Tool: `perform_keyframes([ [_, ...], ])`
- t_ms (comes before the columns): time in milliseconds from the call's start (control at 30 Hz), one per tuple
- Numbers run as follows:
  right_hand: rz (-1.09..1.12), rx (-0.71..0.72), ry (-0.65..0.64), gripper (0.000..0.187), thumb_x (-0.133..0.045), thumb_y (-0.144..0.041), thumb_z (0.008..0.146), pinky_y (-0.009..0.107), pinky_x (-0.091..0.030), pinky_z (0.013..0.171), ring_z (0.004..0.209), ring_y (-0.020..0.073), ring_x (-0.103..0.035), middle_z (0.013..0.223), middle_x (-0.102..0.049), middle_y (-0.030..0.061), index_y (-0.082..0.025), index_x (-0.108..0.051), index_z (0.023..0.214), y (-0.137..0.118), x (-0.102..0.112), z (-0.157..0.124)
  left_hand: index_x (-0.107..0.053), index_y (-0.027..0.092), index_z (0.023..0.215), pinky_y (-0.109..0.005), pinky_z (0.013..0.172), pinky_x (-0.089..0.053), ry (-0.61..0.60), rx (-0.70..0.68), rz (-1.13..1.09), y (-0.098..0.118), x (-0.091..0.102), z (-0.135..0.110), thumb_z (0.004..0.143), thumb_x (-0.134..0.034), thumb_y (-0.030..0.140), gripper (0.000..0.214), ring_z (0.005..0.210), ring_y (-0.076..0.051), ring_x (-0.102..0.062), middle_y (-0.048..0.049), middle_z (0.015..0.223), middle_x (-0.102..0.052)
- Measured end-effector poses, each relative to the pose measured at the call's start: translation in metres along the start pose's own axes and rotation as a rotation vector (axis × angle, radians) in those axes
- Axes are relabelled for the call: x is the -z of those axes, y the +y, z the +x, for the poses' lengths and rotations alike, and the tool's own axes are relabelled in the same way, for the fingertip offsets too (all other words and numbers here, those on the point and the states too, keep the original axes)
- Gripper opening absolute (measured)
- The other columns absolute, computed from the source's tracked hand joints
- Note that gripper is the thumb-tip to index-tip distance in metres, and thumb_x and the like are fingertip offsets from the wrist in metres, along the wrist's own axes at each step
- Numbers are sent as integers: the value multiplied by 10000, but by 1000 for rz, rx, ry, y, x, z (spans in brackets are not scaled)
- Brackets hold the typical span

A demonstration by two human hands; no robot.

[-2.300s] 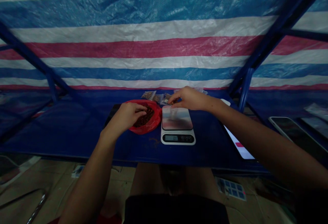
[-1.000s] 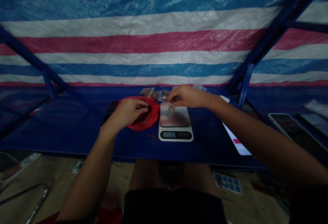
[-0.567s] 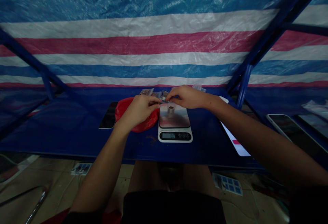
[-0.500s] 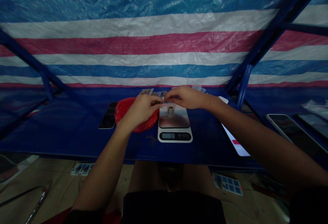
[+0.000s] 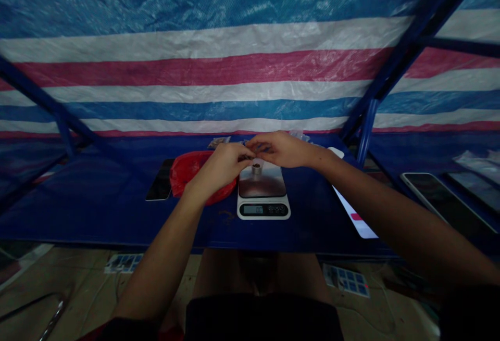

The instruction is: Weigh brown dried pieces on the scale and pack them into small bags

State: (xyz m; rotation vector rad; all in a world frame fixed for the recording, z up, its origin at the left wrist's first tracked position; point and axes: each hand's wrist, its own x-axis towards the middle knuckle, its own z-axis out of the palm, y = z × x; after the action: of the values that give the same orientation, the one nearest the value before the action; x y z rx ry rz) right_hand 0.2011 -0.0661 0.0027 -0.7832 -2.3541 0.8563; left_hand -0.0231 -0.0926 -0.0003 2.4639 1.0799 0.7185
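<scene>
A kitchen scale (image 5: 262,187) with a metal top and white body stands on the blue table, its display reading 0.0. On its plate sits a small cup (image 5: 257,169) with brown bits in it. My left hand (image 5: 228,160) reaches in from the left, thumb and fingers pinched just above the cup. From the right, my right hand (image 5: 273,148) bends over the same spot, fingertips together and close to the left ones. Something pale and see-through shows under the fingertips, too small to name. Left of the scale lies a red plastic bag (image 5: 180,175), partly behind my left wrist.
Small clear packets (image 5: 219,142) with brown contents lie behind the hands. A dark phone (image 5: 159,182) rests at the left, and a lit phone (image 5: 359,221) lies under my right forearm. Another phone (image 5: 433,195) is farther right. Blue frame bars (image 5: 367,127) rise beside a striped tarp.
The view has shifted slightly, moving the table things a little left. Both hands stay over the cup, with my left fingertips slightly closer to the right ones. The display still reads 0.0.
</scene>
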Motion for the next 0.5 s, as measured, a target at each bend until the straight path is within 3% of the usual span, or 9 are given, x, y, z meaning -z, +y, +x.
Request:
perform_keyframes([
  [133, -78, -14, 58, 383, -575, -57, 894, 345, -596, 908, 986, 208, -767, 1154, -821, 86, -170, -782, 1196, 0, 5, -2, -872, 214, 1010, -366, 932, -568, -67, -51, 59, 3, 0, 13, 949, -755, 151, 146, 993, -246, -774, -91, 1078, -842],
  [300, -125, -20, 81, 322, -576, -107, 916, 342, -582, 887, 955, 200, -753, 1109, -823, 78, -173, -787, 1149, -2, 8, -6, -859, 209, 1031, -369, 912, -563, -161, 33, 58, 12, 0, 24, 935, -770, 166, 138, 951, -256, -790, -85, 1049, -850],
  [500, -121, -30, 70, 325, -567, -143, 927, 323, -573, 882, 958, 195, -755, 1118, -827, 70, -171, -792, 1160, -12, 13, -11, -846, 211, 1101, -374, 997, -556, -108, 47, 34, 10, 12, 17, 946, -737, 206, 190, 1055, -268, -784, -91, 1132, -843],
])
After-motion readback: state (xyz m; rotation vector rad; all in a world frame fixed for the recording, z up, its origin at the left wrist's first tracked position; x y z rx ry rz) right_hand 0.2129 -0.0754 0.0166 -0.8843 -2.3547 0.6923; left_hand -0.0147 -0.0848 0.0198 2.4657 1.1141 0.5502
